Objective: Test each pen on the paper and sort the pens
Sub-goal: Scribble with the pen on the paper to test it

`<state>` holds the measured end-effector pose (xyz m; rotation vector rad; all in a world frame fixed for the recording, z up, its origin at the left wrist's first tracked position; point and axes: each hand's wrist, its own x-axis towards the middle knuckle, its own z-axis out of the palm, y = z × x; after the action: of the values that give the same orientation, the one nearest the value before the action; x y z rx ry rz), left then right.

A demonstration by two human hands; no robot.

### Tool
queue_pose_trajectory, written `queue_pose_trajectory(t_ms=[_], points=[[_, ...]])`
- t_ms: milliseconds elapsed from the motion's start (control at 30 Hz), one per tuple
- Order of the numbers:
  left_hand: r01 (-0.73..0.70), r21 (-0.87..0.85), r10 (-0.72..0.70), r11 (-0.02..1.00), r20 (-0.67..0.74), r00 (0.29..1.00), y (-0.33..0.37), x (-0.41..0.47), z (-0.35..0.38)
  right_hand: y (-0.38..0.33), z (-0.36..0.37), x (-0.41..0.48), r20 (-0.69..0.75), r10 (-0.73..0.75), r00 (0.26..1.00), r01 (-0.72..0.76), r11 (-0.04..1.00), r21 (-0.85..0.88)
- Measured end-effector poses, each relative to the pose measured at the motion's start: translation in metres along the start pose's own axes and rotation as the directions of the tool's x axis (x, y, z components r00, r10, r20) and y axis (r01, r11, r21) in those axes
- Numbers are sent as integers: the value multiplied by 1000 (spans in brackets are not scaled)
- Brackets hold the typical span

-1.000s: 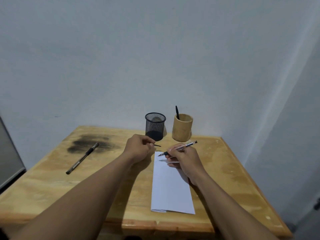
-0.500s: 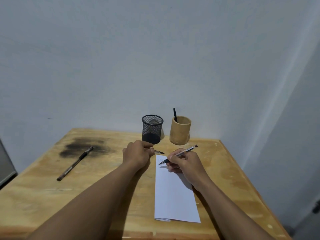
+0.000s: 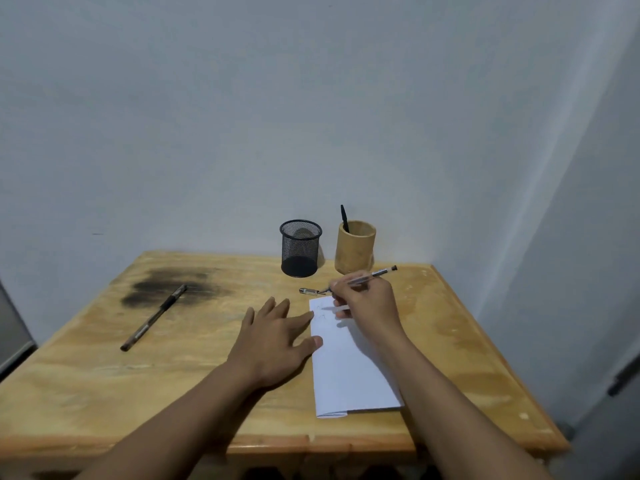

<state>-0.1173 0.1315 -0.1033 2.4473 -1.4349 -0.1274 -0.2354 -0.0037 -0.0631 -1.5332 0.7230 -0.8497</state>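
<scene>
A folded white paper [image 3: 349, 368] lies on the wooden table [image 3: 194, 375]. My right hand [image 3: 367, 303] grips a clear pen [image 3: 375, 274], its tip down at the paper's top end, where faint scribbles show. My left hand [image 3: 273, 337] lies flat with fingers spread, the fingertips and thumb on the paper's left edge. A pen cap [image 3: 310, 291] lies on the table just beyond the paper. Another dark pen [image 3: 154, 317] lies to the left. A black mesh cup [image 3: 300, 247] and a bamboo cup [image 3: 355, 247] holding one black pen [image 3: 344, 218] stand at the back.
A dark burn-like stain [image 3: 166, 287] marks the table's back left. Walls close in behind and to the right of the table. A grey object edge [image 3: 10, 337] shows at the far left.
My left hand has let go of the pen cap, which now lies on the table, and has opened flat against the paper's edge. My right hand has started marking the paper.
</scene>
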Motion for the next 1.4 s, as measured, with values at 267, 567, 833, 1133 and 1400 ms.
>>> queue_pose_trajectory(t_ms=[267,567,833,1133,1400], points=[[-8,17,8,1000,41,999,-2,-12,10,30,-2,-24,40,38,998,-30,981,-191],[-54,97,49,994,49,998,0,-7,8,31,-5,-20,15,-48,999,50,938,-343],[-46,114,41,992,45,998,3,-8,9,32,-6,-22,-17,-30,999,22,933,-360],[-39,105,36,994,33,999,4,-10,9,31,-7,-24,-31,-27,999,12,912,-409],[-31,92,29,995,23,999,4,-11,8,29,-8,-25,-46,-22,999,2,916,-401]])
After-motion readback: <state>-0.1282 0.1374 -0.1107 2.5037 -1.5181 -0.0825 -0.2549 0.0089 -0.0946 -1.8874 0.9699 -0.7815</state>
